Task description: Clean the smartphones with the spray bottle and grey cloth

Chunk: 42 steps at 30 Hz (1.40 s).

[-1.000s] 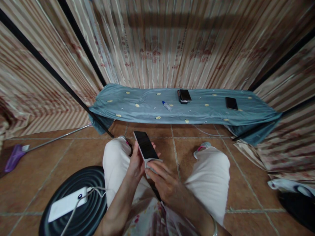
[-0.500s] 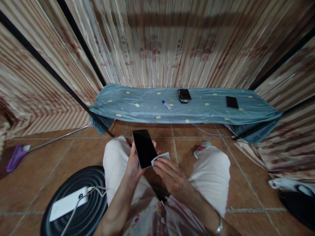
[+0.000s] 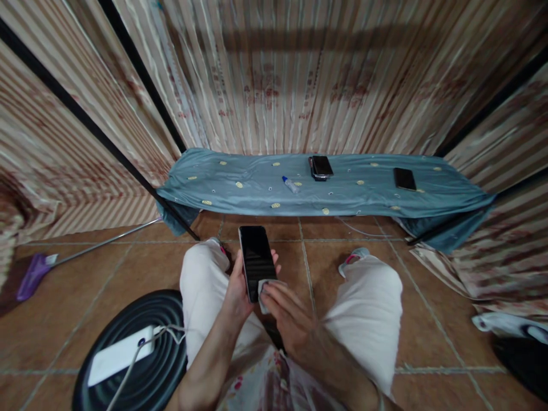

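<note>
Smartphone (image 3: 257,251), dark screen facing up, held between the knees in the grasp of the left hand (image 3: 238,290), with fingertips showing past its right edge. Pinched under the fingers of the right hand (image 3: 293,315), a small white wipe (image 3: 262,298), set against the screen's lower end. To either side, white trousers (image 3: 366,302). Off to the left, a white power bank (image 3: 112,361) with a cable (image 3: 132,362) plugged in, lying on a round, ridged black stool (image 3: 168,308). Farther left, a purple-headed pole (image 3: 33,278) on brown floor tiles (image 3: 143,265). Ahead, across a bench (image 3: 233,169) draped in blue-green cloth, a blue-capped bottle (image 3: 291,185), a stack of dark devices (image 3: 322,166) and, well apart to the right, another flat dark device (image 3: 405,178). Behind, striped curtains (image 3: 274,97).
</note>
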{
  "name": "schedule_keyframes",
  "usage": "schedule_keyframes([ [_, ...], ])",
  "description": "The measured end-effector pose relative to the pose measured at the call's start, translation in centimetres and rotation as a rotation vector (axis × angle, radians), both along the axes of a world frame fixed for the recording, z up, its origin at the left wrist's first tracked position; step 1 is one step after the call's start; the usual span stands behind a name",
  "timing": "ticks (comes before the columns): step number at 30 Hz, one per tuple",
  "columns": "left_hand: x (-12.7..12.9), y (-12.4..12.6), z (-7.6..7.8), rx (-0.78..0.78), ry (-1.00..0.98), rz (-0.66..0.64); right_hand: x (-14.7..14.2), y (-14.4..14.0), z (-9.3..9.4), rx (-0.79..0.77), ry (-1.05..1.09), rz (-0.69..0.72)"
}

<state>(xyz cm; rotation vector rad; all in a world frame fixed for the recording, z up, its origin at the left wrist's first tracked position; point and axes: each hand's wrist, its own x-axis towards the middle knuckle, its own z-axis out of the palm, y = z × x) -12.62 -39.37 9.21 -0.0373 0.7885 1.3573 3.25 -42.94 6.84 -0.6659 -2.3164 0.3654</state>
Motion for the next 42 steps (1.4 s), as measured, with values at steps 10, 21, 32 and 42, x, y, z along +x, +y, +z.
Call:
schedule_keyframes([
  [10, 2.0, -0.8, 0.4, -0.082, -0.039, -0.113, -1.8, 1.3, -0.1, 0.037, -0.003, -0.015],
  [21, 4.0, -2.0, -1.7, -0.003, 0.301, -0.020, -1.6, 4.3, -0.2, 0.067, 0.039, -0.097],
  [32, 3.2, -2.2, -3.1, 0.019, 0.538, -0.017, -0.8, 5.1, 0.3, 0.217, -0.099, -0.068],
  [42, 3.1, -2.9, -2.8, 0.083, 0.551, -0.073, -0.9, 7.1, 0.8, 0.193, -0.017, -0.104],
])
